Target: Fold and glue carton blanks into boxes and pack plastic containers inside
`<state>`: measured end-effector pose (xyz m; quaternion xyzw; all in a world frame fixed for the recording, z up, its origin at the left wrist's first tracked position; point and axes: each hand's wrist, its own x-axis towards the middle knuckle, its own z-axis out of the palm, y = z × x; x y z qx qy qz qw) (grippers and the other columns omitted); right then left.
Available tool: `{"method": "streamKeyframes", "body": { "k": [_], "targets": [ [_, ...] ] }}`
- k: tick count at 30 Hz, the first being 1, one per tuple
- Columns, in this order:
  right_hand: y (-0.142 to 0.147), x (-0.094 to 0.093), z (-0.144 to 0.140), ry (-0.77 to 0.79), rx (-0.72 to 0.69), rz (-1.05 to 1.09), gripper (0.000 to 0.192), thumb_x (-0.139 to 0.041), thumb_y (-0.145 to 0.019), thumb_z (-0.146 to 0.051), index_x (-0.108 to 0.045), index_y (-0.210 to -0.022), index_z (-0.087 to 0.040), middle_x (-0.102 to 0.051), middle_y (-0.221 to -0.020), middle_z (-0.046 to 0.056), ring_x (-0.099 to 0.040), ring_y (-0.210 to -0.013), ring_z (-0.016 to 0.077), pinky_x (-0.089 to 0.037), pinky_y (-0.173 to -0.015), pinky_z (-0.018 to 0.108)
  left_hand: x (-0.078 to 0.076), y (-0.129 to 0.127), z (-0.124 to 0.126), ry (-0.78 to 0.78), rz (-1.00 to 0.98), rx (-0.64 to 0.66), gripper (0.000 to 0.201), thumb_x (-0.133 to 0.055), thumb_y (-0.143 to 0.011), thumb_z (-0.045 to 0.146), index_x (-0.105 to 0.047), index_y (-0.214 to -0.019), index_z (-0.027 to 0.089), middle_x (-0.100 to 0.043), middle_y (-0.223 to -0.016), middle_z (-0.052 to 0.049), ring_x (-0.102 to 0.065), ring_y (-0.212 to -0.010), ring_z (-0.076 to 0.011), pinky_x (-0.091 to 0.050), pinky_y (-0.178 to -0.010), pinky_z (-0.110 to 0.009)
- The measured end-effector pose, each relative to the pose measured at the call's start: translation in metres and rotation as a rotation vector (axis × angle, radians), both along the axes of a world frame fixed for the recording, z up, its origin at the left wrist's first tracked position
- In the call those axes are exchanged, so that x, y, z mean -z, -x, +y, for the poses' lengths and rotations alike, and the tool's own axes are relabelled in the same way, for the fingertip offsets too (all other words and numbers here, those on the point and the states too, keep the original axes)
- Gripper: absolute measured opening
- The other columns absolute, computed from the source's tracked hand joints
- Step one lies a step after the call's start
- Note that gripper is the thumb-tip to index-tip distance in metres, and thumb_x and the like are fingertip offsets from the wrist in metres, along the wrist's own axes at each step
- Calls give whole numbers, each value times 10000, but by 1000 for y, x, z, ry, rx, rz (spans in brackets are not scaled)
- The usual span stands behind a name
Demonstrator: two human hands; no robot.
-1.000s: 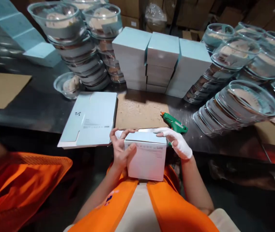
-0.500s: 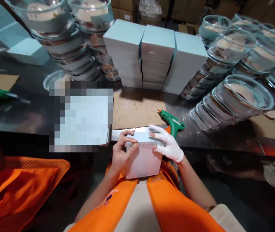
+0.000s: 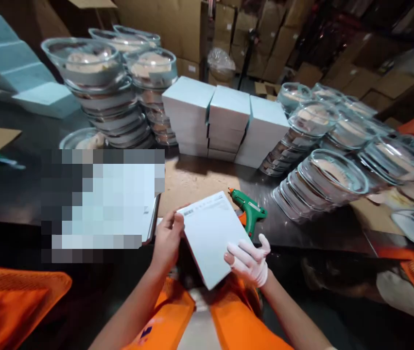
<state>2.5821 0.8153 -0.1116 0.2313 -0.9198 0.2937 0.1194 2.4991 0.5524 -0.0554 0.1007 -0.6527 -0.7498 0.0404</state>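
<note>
I hold a pale blue-white cardboard box (image 3: 212, 236) in front of my chest, tilted so a broad face points up. My bare left hand (image 3: 166, 241) grips its left edge near the printed label. My right hand (image 3: 249, 260), in a white glove, supports its lower right corner. Just beyond the box a green glue gun (image 3: 250, 212) lies on the dark table edge, beside a brown cardboard mat (image 3: 192, 182).
Three stacks of pale blue boxes (image 3: 225, 121) stand behind the mat. Leaning stacks of clear lidded bowls (image 3: 112, 92) fill the left, with more clear bowls (image 3: 323, 170) on the right. A blurred flat patch (image 3: 105, 199) lies left. Orange-clad people sit on both sides.
The box has been turned from upright to a tilted flat face up. My right hand slid from its top to its lower right corner. The view has lifted.
</note>
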Motion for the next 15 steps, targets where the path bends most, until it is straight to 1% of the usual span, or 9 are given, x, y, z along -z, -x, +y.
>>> {"method": "streamKeyframes", "body": {
  "k": [2, 3, 5, 6, 7, 9, 11, 13, 15],
  "targets": [
    [7, -19, 14, -101, -38, 202, 406, -838, -811, -421, -708, -1164, -573, -835, -1126, -86, -774, -962, 287, -379, -1178, 685, 4, 2, -12, 252, 170, 43, 727, -671, -794, 880, -775, -1042, 204, -781, -1098, -136, -717, -1109, -313, -568, -989, -428],
    [11, -32, 22, -143, -47, 305, 443, -856, -792, -444, -705, -1195, -550, -836, -1133, -68, -776, -966, 291, -365, -1188, 674, 6, 3, -18, 330, 244, 31, 766, -648, -798, 896, -779, -1110, 209, -769, -1188, -147, -696, -1175, -323, -540, -1049, -445],
    [24, -65, 35, -190, 1, 452, 496, -878, -770, -461, -706, -1233, -507, -835, -1132, -43, -771, -1020, 293, -325, -1232, 634, 10, 3, -30, 335, 317, -61, 832, -619, -828, 890, -714, -1317, 223, -716, -1350, -156, -677, -1234, -315, -517, -1092, -450],
    [36, -85, 41, -213, 66, 504, 508, -879, -769, -465, -708, -1247, -486, -831, -1142, -29, -760, -1072, 299, -305, -1252, 618, 11, 3, -34, 292, 314, -139, 817, -613, -859, 863, -681, -1362, 224, -703, -1369, -153, -686, -1215, -297, -530, -1073, -435],
    [52, -109, 46, -246, 157, 538, 511, -873, -776, -472, -709, -1259, -463, -822, -1169, -14, -739, -1142, 310, -288, -1267, 609, 12, 2, -36, 253, 291, -225, 755, -612, -893, 824, -688, -1335, 216, -715, -1332, -144, -702, -1169, -277, -548, -1039, -412],
    [97, -161, 53, -329, 411, 537, 496, -835, -821, -463, -712, -1296, -392, -773, -1314, 34, -630, -1352, 349, -258, -1287, 617, 11, -3, -35, 226, 231, -367, 590, -606, -954, 733, -753, -1123, 188, -770, -1122, -109, -729, -1029, -243, -572, -975, -379],
    [155, -212, 59, -364, 535, 553, 551, -793, -853, -418, -680, -1379, -298, -690, -1458, 71, -514, -1468, 385, -249, -1276, 653, 10, -11, -29, 241, 210, -400, 538, -586, -989, 679, -774, -983, 175, -787, -935, -81, -743, -936, -233, -579, -958, -378],
    [217, -252, 66, -383, 558, 540, 687, -773, -863, -349, -592, -1510, -203, -571, -1594, 117, -438, -1511, 392, -277, -1271, 616, 9, -20, -21, 234, 240, -352, 506, -597, -1001, 633, -788, -1068, 170, -813, -916, -78, -766, -940, -236, -583, -981, -389],
    [268, -273, 75, -374, 546, 469, 728, -777, -872, -290, -554, -1538, -97, -526, -1610, 194, -440, -1503, 373, -310, -1273, 527, 10, -29, -18, 193, 288, -330, 446, -617, -1017, 553, -764, -1220, 184, -836, -989, -81, -786, -973, -230, -590, -996, -391]
  ]
}}
